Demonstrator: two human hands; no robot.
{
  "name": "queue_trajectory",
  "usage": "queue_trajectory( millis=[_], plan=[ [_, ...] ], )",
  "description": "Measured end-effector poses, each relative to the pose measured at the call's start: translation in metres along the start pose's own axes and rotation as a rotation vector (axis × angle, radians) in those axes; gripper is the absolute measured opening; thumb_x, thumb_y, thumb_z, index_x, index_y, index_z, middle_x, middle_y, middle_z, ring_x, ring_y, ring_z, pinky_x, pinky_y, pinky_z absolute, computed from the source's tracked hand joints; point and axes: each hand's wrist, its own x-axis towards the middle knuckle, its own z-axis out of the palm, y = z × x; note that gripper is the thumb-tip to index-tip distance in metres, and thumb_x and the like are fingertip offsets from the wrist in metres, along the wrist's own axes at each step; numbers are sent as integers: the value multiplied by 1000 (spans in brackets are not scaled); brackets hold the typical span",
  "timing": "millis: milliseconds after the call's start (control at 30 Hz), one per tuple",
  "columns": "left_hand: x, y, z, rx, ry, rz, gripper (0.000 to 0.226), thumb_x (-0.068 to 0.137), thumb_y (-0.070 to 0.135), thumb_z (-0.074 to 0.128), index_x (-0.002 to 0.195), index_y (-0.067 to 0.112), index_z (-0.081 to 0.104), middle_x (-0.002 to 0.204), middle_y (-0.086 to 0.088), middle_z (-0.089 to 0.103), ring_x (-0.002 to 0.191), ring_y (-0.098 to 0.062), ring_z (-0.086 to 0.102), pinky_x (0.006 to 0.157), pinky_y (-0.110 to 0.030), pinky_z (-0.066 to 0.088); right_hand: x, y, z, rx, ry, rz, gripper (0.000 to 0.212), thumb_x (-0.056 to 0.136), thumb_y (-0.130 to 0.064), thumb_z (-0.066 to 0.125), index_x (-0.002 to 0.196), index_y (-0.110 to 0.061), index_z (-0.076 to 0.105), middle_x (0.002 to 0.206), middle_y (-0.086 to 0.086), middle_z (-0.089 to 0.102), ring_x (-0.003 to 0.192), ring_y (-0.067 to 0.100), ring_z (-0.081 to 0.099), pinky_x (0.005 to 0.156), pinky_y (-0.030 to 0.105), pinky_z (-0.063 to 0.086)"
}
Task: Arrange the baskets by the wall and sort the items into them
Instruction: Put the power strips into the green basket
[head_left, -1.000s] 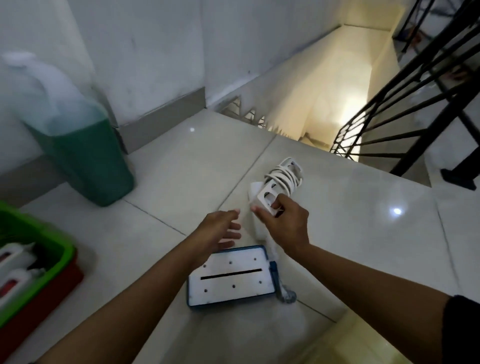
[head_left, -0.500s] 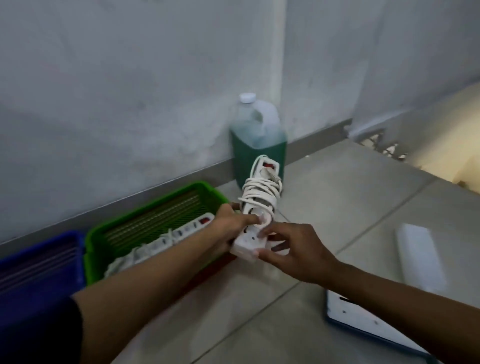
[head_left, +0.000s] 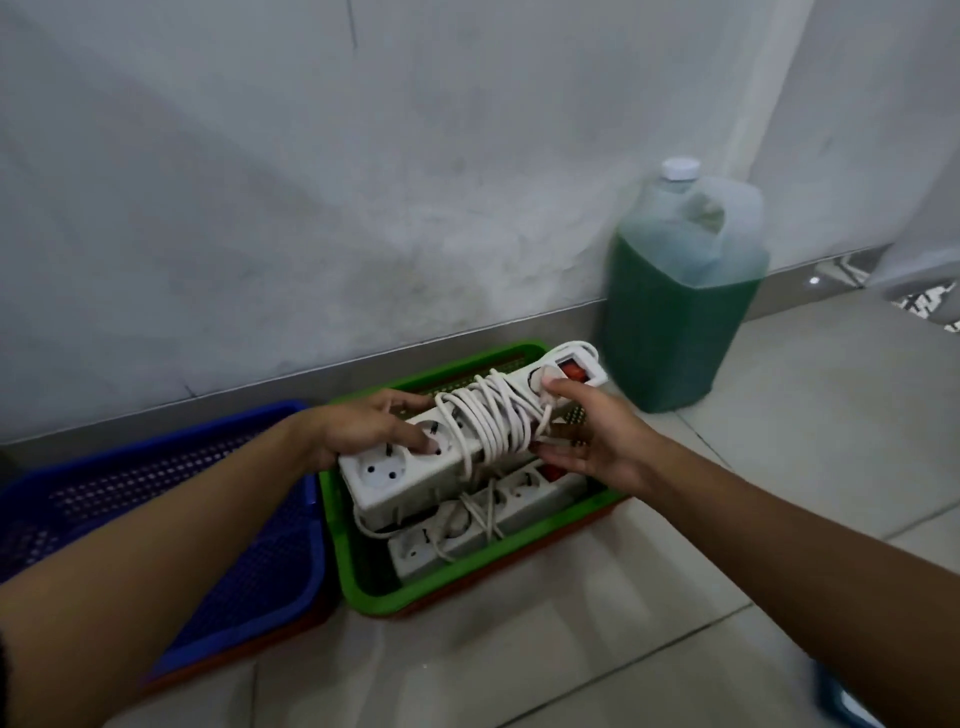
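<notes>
A white power strip (head_left: 395, 475) with its cord wound around it hangs over the green basket (head_left: 363, 587) by the wall. My left hand (head_left: 363, 431) lies on its socket end with fingers on top. My right hand (head_left: 587, 441) grips its switch end, thumb near the red switch. Another white power strip (head_left: 457, 530) with loose cord lies inside the green basket under it. A blue basket (head_left: 156, 499) stands to the left, touching the green one; the part of it I can see holds nothing.
A large jug (head_left: 675, 312) of green liquid with a white cap stands against the wall right of the green basket. Both baskets sit on reddish trays. A blue-edged object (head_left: 841, 704) shows at the bottom right on the tiled floor.
I turned from the stairwell towards the wall. The wound power strip went from my right hand alone to both hands, and now sits lengthwise over the green basket.
</notes>
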Motion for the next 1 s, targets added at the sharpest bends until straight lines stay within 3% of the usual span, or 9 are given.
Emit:
queue_trajectory(
  millis=[100,167,267,333,433,600,733,867,1000],
  plan=[
    [5,-13,-17,7,-52,-4,36,80,5,68,108,29,64,97,7,75,85,-12,71,72,-28,59,17,4,18,122,-88,46,31,77,-28,73,102,-14,61,96,13,61,86,31,66,78,46,58],
    [11,-15,-27,65,-21,9,45,81,7,68,122,23,59,113,2,69,100,-20,67,85,-31,55,28,7,31,188,-47,8,30,76,-24,74,102,-13,62,92,11,61,82,27,66,75,46,59],
    [27,-13,-38,247,139,70,49,82,24,69,128,23,53,123,-1,62,105,-19,61,93,-27,51,47,12,51,220,87,-2,37,76,-23,75,108,-13,60,94,11,64,80,25,66,67,43,60],
    [38,-15,-37,471,201,87,68,75,50,69,133,21,49,136,-6,55,118,-22,54,102,-32,42,57,16,58,254,128,17,39,79,-24,73,112,-12,55,101,13,62,86,27,63,65,43,59],
    [53,-32,-21,767,158,64,101,66,67,66,145,17,30,149,-7,41,131,-26,44,105,-33,36,67,21,60,246,102,53,39,86,-23,66,120,-9,52,122,20,57,105,32,60,83,42,55],
    [75,-59,-7,915,209,10,70,93,41,47,150,19,12,155,-15,27,138,-33,34,111,-43,34,65,26,55,82,-42,75,40,89,-28,61,126,-19,48,137,18,50,111,30,60,89,38,51],
    [75,-48,8,970,345,56,61,90,37,48,144,18,28,151,-13,31,134,-35,37,105,-48,36,54,31,47,-24,-71,51,39,88,-28,63,124,-18,53,128,15,57,104,25,63,81,34,54],
    [66,-14,51,957,407,288,53,88,41,52,135,18,40,143,-15,38,127,-37,42,102,-46,38,36,33,22,-145,-41,-39,38,84,-25,67,120,-21,54,115,10,63,93,22,67,79,33,53],
    [51,28,108,880,312,544,49,86,37,53,129,17,46,130,-15,47,118,-35,49,98,-46,42,0,26,-19,-231,5,-165,31,84,-21,67,114,-18,58,94,7,68,76,18,65,70,30,52]
  ],
)
